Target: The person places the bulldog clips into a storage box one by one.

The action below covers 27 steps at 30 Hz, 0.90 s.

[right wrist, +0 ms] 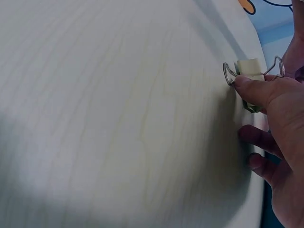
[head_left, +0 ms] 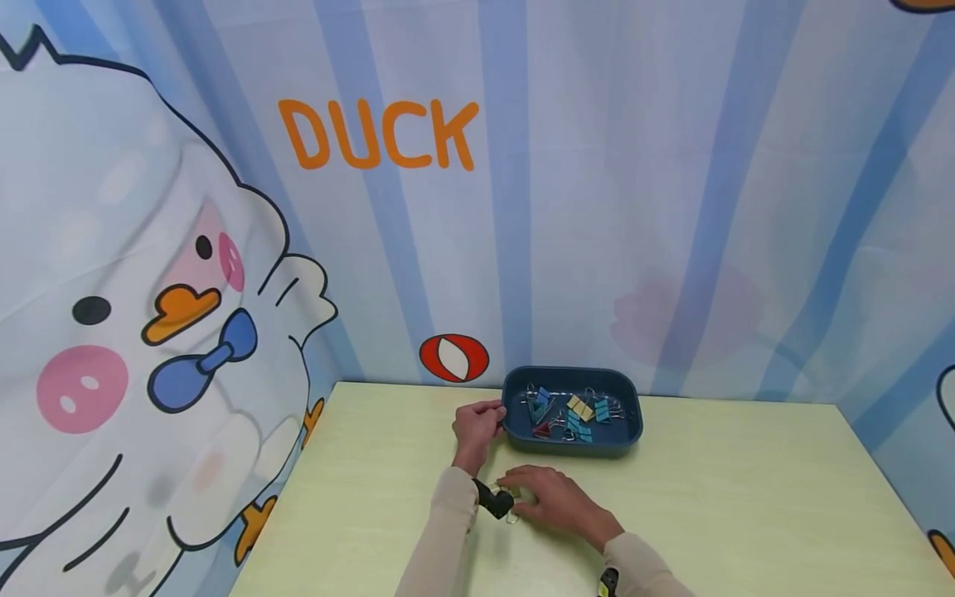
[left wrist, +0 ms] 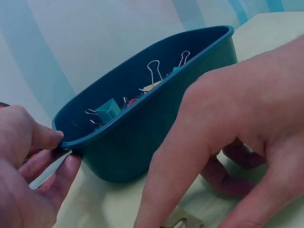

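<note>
My left hand [head_left: 476,427] pinches the left end of a dark blue plastic bin [head_left: 573,448], thumb at the rim and fingers below it. Inside the bin lie several binder clips: teal ones [head_left: 603,410], a yellow one [head_left: 579,407] and a red one [head_left: 542,429]. Nearer to me, just in front of the bin, my right hand [head_left: 558,502] pinches a pale yellow binder clip [right wrist: 250,67] between thumb and fingers. Its two wire handles stick out on either side in the right wrist view. The left wrist partly covers this clip in the head view.
The bin stands at the back edge of the pale wooden table [head_left: 746,497], close to a striped fabric backdrop [head_left: 574,207] printed with a duck. My left forearm [head_left: 440,531] reaches past the right hand, whose fingers come close to the left wrist band [head_left: 496,500].
</note>
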Each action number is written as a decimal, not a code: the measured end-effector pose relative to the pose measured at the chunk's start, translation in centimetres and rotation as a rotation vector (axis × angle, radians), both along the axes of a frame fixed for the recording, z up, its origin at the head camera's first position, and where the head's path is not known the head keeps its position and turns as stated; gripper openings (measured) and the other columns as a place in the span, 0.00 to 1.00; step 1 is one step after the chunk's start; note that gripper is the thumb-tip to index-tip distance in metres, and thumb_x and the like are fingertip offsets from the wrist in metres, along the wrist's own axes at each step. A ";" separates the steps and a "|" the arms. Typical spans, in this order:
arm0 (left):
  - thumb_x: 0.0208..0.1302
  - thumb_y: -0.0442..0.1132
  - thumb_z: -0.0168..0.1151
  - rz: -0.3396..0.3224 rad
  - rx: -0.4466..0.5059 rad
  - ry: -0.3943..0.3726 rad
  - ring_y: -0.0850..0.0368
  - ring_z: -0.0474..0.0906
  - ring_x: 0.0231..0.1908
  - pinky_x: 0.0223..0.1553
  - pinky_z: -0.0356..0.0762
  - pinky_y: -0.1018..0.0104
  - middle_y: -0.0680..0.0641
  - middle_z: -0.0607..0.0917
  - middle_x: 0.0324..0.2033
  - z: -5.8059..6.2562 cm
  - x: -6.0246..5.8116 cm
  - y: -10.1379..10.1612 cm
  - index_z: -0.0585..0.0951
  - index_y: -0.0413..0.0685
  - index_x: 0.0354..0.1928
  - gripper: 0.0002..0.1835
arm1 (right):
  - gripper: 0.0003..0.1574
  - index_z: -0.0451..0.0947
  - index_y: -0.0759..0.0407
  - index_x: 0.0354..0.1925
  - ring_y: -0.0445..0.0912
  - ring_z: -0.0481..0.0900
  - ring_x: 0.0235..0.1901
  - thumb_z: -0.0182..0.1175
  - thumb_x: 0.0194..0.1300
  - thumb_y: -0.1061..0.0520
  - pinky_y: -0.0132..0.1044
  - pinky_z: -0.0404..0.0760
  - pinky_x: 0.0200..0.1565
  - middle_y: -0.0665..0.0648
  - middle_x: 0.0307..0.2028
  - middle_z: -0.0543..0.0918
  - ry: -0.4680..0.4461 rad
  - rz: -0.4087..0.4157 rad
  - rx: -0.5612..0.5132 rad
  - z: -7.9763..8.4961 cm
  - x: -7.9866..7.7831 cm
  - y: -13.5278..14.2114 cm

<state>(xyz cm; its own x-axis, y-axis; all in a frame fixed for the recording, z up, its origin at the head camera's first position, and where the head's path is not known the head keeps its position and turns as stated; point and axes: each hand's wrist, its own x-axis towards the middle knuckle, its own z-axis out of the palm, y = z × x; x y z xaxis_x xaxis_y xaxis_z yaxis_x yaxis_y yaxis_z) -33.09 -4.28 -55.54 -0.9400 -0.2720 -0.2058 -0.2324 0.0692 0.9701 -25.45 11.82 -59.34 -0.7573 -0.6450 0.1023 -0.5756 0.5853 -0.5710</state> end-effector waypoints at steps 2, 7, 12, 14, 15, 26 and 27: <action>0.69 0.34 0.68 0.000 0.004 -0.004 0.56 0.84 0.30 0.43 0.87 0.58 0.43 0.89 0.39 0.0 0.0 0.0 0.91 0.40 0.47 0.09 | 0.22 0.84 0.50 0.61 0.50 0.80 0.60 0.69 0.70 0.53 0.53 0.78 0.62 0.53 0.60 0.84 0.010 -0.005 -0.002 -0.1 0.1 0.1; 0.69 0.34 0.68 -0.002 0.000 -0.006 0.57 0.84 0.30 0.42 0.87 0.58 0.44 0.89 0.39 0.0 -0.1 -0.1 0.91 0.40 0.47 0.09 | 0.18 0.86 0.51 0.57 0.46 0.82 0.55 0.69 0.70 0.55 0.50 0.81 0.59 0.49 0.54 0.86 0.014 -0.019 -0.026 -0.2 0.3 0.3; 0.69 0.34 0.68 -0.001 -0.003 -0.001 0.55 0.84 0.30 0.41 0.87 0.59 0.43 0.89 0.39 0.0 0.0 -0.1 0.91 0.40 0.47 0.09 | 0.15 0.87 0.51 0.54 0.43 0.83 0.52 0.69 0.70 0.55 0.48 0.82 0.57 0.47 0.50 0.87 0.005 -0.043 -0.043 -0.4 0.4 0.5; 0.69 0.35 0.68 0.000 0.000 0.002 0.55 0.84 0.30 0.40 0.87 0.60 0.43 0.90 0.39 -0.1 0.0 -0.1 0.91 0.40 0.47 0.09 | 0.14 0.87 0.52 0.53 0.42 0.83 0.51 0.69 0.69 0.54 0.47 0.82 0.57 0.47 0.49 0.87 0.009 -0.050 -0.050 -0.5 0.4 0.5; 0.69 0.34 0.68 0.000 0.000 0.004 0.55 0.84 0.30 0.40 0.87 0.61 0.43 0.90 0.39 -0.1 0.0 0.0 0.91 0.40 0.47 0.09 | 0.14 0.88 0.52 0.52 0.42 0.84 0.51 0.70 0.69 0.54 0.48 0.82 0.56 0.47 0.48 0.87 0.009 -0.053 -0.059 -0.5 0.4 0.5; 0.68 0.34 0.69 -0.002 -0.008 -0.008 0.57 0.83 0.29 0.37 0.87 0.63 0.43 0.90 0.39 -0.3 -0.2 0.0 0.91 0.39 0.47 0.10 | 0.12 0.88 0.54 0.49 0.43 0.84 0.49 0.71 0.67 0.57 0.49 0.83 0.54 0.47 0.46 0.88 0.045 -0.072 -0.084 0.3 0.9 0.9; 0.68 0.34 0.69 -0.001 -0.010 -0.007 0.57 0.83 0.28 0.37 0.86 0.63 0.43 0.90 0.39 -0.3 -0.2 0.0 0.91 0.39 0.47 0.10 | 0.12 0.88 0.54 0.49 0.44 0.84 0.49 0.71 0.67 0.58 0.49 0.83 0.54 0.47 0.46 0.88 0.064 -0.074 -0.086 0.5 0.9 0.9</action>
